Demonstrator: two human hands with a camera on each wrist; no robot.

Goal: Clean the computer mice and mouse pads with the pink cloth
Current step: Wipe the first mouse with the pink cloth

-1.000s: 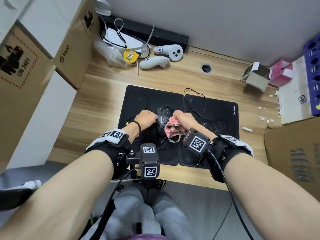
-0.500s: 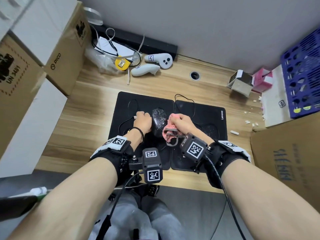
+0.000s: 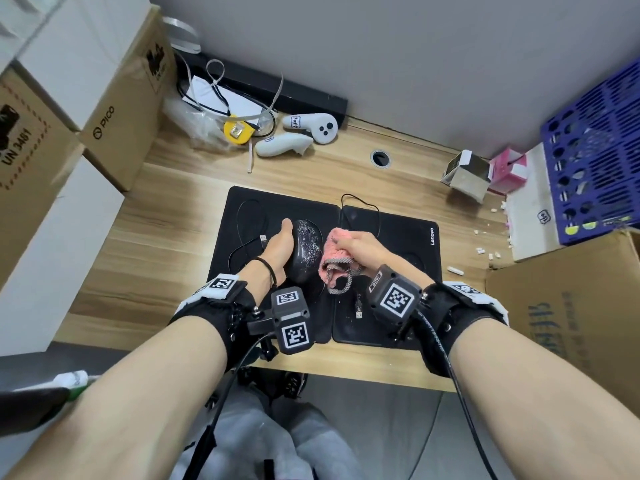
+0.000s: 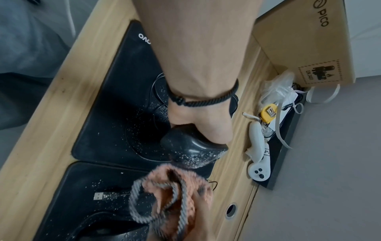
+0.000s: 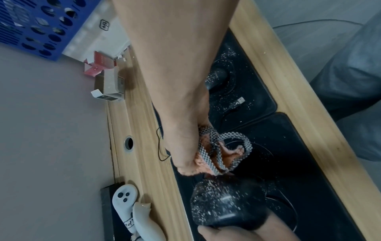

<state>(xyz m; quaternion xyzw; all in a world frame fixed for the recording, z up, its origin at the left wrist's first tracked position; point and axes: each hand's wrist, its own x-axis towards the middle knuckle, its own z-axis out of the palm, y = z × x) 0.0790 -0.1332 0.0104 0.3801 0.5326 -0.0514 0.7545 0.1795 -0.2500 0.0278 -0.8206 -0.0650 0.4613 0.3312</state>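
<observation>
Two black mouse pads lie side by side on the wooden desk (image 3: 166,216), the left pad (image 3: 249,209) and the right pad (image 3: 408,237), which carries white lettering at its far right corner. Over the seam between them the left hand (image 3: 278,245) grips a black mouse (image 3: 306,249) tipped up on its side, thumb stretched along its far edge and the fingers wrapped behind it out of sight; pale specks cover the mouse's shell. Just beside it on the right, the right hand (image 3: 363,247) clutches the pink cloth (image 3: 334,256), fingers curled into the bunched fabric, with a grey checked hem hanging in a loop below. Cloth and mouse sit very close; whether they touch cannot be told. The same specks dust both pads. A second mouse (image 5: 216,76) rests on the right pad under the right forearm, and a USB plug (image 3: 359,311) lies on that pad nearer the desk's front edge. Thin black cable (image 3: 360,202) loops across the pads' far side. Beyond, two white controllers (image 3: 304,133), a yellow tape measure (image 3: 235,131), a small opened carton (image 3: 465,174) and a blue perforated crate (image 3: 595,150) crowd the desk's back and right.
</observation>
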